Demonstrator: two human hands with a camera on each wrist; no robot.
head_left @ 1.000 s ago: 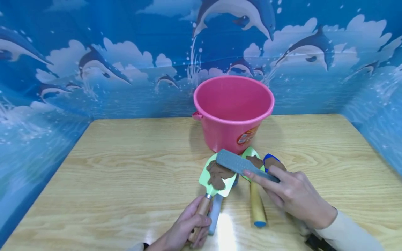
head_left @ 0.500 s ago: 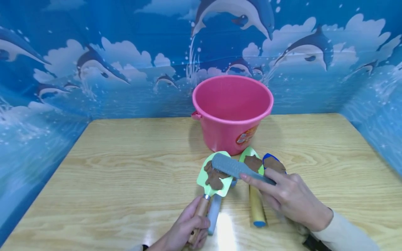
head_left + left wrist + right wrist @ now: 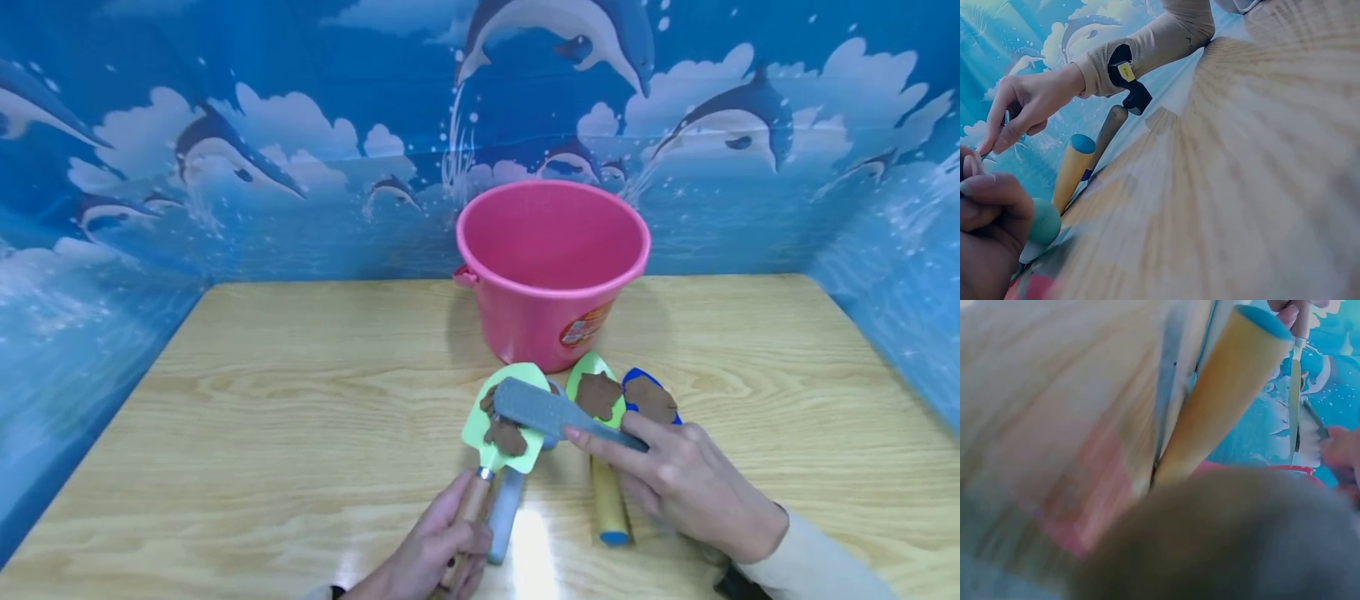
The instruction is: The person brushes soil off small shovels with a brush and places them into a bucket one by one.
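Note:
My left hand [image 3: 442, 542] grips the wooden handle of a small shovel [image 3: 517, 372] with a pale green blade. Brown, clay-like lumps [image 3: 506, 438] lie on that blade. In my right hand [image 3: 690, 479] is a grey-blue brush [image 3: 536, 408], its handle pinched with the index finger stretched along it. The brush head lies over the lumps and hides part of them. In the right wrist view, pale bristles [image 3: 1308, 434] face the edge-on shovel blade. Beneath the held shovel, a light blue handle [image 3: 506, 517] rests on the table.
A pink bucket [image 3: 555, 325] stands behind the tools. To the right of the held shovel lie a green shovel with a yellow handle [image 3: 609, 504] and a blue shovel [image 3: 645, 379], both bearing flat brown pieces [image 3: 597, 395]. A dolphin-print cloth [image 3: 300, 225] surrounds the wooden table [image 3: 262, 433].
The brush has moved left and slightly down over the shovel blade, covering more of the middle of the lumps. The held shovel has shifted slightly left in view.

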